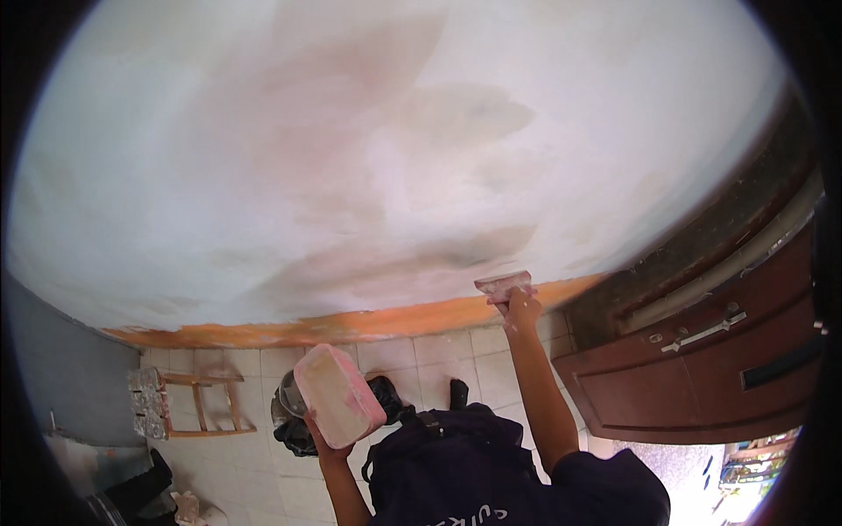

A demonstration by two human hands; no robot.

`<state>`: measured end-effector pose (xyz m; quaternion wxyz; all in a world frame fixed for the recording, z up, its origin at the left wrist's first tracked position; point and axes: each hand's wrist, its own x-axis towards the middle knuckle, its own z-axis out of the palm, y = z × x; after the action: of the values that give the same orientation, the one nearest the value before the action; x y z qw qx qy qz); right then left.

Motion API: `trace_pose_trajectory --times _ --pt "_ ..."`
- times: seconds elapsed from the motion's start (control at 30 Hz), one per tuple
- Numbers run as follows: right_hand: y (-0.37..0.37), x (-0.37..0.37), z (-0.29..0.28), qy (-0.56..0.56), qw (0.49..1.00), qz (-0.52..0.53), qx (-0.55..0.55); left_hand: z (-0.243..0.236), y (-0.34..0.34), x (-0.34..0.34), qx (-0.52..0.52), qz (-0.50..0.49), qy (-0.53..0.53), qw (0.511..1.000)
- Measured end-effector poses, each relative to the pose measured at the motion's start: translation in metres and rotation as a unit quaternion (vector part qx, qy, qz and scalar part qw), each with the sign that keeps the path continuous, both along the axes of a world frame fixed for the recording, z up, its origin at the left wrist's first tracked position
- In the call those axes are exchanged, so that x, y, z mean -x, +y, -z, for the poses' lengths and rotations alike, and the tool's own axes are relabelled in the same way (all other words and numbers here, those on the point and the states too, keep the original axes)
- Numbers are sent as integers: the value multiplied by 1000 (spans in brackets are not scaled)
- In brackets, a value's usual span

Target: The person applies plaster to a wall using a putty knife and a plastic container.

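Two hands full: your left hand [330, 444] grips the pink tub [364, 386], your right hand [524, 307] grips the scraper [502, 285] low at the wall [395, 175] by the orange band [263, 335], contact unclear. Likely spreading paste [329, 390]; next stroke needs flat, even pressure.

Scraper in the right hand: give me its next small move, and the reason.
I'd probably sweep the scraper up across the grey-brown patch: the right hand holds it just below that patch, the surrounding wall looks whiter, and the left hand supports a pink tub with pale contents.
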<state>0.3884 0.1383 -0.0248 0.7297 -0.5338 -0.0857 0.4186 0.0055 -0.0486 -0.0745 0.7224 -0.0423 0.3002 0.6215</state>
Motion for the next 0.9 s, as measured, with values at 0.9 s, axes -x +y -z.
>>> trace_pose_trajectory --times 0.9 --pt "22 -10 -149 -134 969 -91 -187 -7 11 4 -41 -4 59 997"
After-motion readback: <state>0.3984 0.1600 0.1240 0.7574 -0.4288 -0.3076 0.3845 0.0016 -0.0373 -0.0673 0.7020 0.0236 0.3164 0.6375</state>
